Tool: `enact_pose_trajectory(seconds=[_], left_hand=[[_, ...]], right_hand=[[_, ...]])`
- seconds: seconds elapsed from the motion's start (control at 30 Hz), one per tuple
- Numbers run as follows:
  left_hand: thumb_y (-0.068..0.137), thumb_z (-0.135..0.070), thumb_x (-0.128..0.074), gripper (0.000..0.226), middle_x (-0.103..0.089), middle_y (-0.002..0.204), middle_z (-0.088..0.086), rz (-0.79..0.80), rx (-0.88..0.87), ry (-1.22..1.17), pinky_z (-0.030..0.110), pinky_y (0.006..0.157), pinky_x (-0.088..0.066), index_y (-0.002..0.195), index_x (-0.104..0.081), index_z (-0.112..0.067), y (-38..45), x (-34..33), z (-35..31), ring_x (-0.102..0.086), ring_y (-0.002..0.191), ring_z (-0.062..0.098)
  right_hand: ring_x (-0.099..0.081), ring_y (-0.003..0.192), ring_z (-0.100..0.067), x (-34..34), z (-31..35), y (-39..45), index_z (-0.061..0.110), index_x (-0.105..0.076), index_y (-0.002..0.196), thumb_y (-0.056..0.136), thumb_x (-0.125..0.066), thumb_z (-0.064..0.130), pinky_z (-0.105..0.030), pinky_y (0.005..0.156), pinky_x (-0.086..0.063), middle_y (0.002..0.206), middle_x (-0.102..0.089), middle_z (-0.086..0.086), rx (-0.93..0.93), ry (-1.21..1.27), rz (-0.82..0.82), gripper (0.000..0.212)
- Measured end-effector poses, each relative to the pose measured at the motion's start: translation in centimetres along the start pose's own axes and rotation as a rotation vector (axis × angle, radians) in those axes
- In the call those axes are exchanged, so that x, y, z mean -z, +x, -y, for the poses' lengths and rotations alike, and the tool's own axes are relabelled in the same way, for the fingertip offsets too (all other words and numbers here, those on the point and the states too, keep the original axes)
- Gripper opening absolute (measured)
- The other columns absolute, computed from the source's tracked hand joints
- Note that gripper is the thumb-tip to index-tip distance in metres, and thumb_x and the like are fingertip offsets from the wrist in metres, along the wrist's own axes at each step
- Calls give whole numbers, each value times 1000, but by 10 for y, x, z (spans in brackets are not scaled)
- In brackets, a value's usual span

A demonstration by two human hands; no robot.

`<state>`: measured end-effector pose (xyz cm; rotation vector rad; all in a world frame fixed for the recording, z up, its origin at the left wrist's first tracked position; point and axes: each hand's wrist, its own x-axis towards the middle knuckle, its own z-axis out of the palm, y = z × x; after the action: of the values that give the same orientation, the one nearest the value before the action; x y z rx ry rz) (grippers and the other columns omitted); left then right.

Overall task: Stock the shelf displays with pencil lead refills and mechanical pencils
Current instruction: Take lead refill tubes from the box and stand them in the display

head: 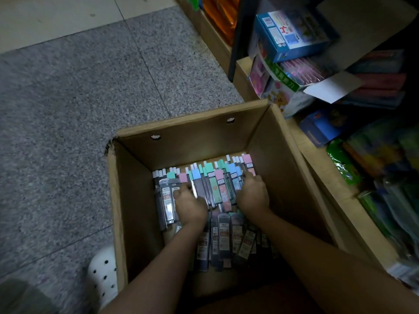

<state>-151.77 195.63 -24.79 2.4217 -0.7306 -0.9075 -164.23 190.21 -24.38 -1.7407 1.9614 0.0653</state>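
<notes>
An open cardboard box stands on the floor, its bottom covered with lead refill packs with pink, green and blue tops, plus grey ones at the left. Both my hands are down inside the box. My left hand rests on the packs left of centre, fingers curled into them. My right hand presses on the packs at the right, fingers spread over a pink-topped pack. Whether either hand has hold of a pack is hidden by the fingers.
Low wooden shelves run along the right, holding boxed stationery, coloured packets and green bags. Grey speckled floor tiles stretch to the left. A white perforated shoe sits beside the box's near left corner.
</notes>
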Motion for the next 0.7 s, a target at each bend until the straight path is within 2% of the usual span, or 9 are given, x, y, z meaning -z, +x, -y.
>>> enact_pose_trajectory(seconds=[0.07, 0.17, 0.23, 0.3, 0.37, 0.43, 0.53, 0.63, 0.7], left_hand=[[89, -2, -61, 36, -59, 118, 11, -9, 28, -92, 41, 91, -53, 123, -54, -8, -1, -1, 2, -59, 108, 28], [90, -3, -58, 26, -64, 105, 10, -76, 103, -274, 28, 79, -46, 116, -57, -7, -2, 1, 0, -59, 92, 22], [91, -3, -56, 23, -65, 101, 11, -52, 186, -433, 26, 79, -44, 113, -58, -7, -3, 5, -4, -60, 91, 25], [93, -7, -52, 20, -65, 103, 11, 100, 323, -658, 39, 85, -54, 112, -59, -10, -4, 9, -9, -64, 97, 32], [95, -10, -48, 22, -68, 101, 12, 337, 404, -833, 44, 68, -60, 113, -61, -10, -8, 17, -17, -68, 86, 30], [96, -13, -51, 19, -70, 82, 8, 489, 363, -917, 28, 49, -55, 109, -64, -8, -17, 27, -28, -67, 63, 17], [96, -9, -53, 13, -66, 70, 8, 584, 206, -928, 22, 45, -50, 106, -58, -3, -34, 44, -48, -61, 56, 15], [96, -6, -46, 4, -69, 82, 11, 621, -51, -697, 23, 44, -40, 97, -50, -4, -52, 71, -77, -51, 54, 15], [96, -8, -46, 9, -69, 72, 2, 617, -248, -485, 21, 44, -38, 97, -54, -3, -63, 96, -104, -50, 51, 11]], right_hand=[[-53, 117, -29, -1, 0, -4, 11, -47, 137, 89, -62, 6, -34, 93, -48, 131, -48, -15, 17, 10, 18, 50], [-55, 114, -28, 0, 0, -8, 9, -50, 133, 87, -64, 2, -31, 93, -47, 132, -45, -14, 2, 89, 38, 49], [-57, 111, -26, 3, 0, -10, 8, -54, 128, 87, -64, 2, -30, 89, -49, 127, -53, -13, -48, 175, 53, 43], [-62, 103, -22, 11, 0, -14, 9, -57, 124, 88, -62, 1, -23, 77, -50, 114, -63, -8, -137, 384, 61, 37], [-62, 86, -16, 21, -2, -22, 12, -60, 115, 87, -60, -2, -9, 59, -44, 93, -65, 0, -177, 600, 70, 31], [-59, 75, -14, 35, -2, -33, 13, -61, 104, 87, -58, -5, -6, 47, -40, 80, -62, 4, -164, 742, 111, 25], [-62, 69, -16, 64, 2, -58, 7, -65, 99, 88, -54, -9, -19, 56, -50, 80, -66, -4, -195, 943, 245, 22], [-63, 66, -20, 105, 8, -81, 4, -65, 97, 90, -47, -14, -30, 63, -50, 80, -67, -10, -115, 1043, 366, 27], [-64, 67, -20, 144, 13, -97, 8, -63, 100, 91, -48, -11, -33, 66, -50, 81, -68, -9, -44, 1005, 394, 26]])
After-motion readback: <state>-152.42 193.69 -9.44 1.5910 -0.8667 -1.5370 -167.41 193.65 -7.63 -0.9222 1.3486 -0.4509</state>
